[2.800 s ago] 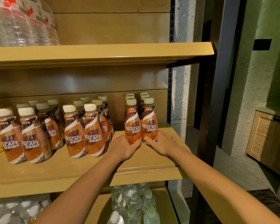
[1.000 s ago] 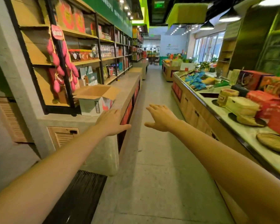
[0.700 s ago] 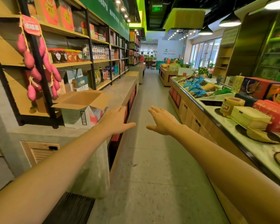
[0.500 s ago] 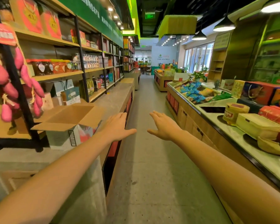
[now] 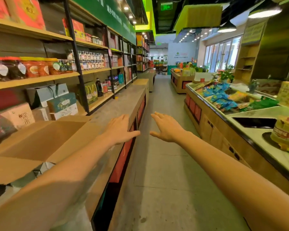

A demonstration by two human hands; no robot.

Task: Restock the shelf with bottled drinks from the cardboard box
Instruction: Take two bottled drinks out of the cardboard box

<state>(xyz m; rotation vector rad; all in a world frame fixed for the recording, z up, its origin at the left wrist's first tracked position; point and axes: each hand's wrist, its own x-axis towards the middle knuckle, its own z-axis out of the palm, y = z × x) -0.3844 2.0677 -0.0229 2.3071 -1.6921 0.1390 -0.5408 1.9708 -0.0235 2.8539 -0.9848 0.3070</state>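
Observation:
The open cardboard box (image 5: 40, 144) stands on the long grey counter (image 5: 117, 104) at the left, flaps spread wide; its inside is hidden from this angle. My left hand (image 5: 120, 130) hovers empty over the counter's edge, just right of the box, fingers straight. My right hand (image 5: 167, 127) is stretched out over the aisle floor, also empty with fingers straight. No bottled drinks and no drinks shelf are in view.
Tall shelves (image 5: 60, 75) of packaged goods line the wall behind the counter. A display island (image 5: 240, 130) with snacks and boxed goods runs along the right. The grey aisle floor (image 5: 162, 164) stretches ahead between them.
I have left the coffee bottles on the shelf, turned into the aisle and walked up to the box, which now lies close at my left. Both hands stay empty and outstretched.

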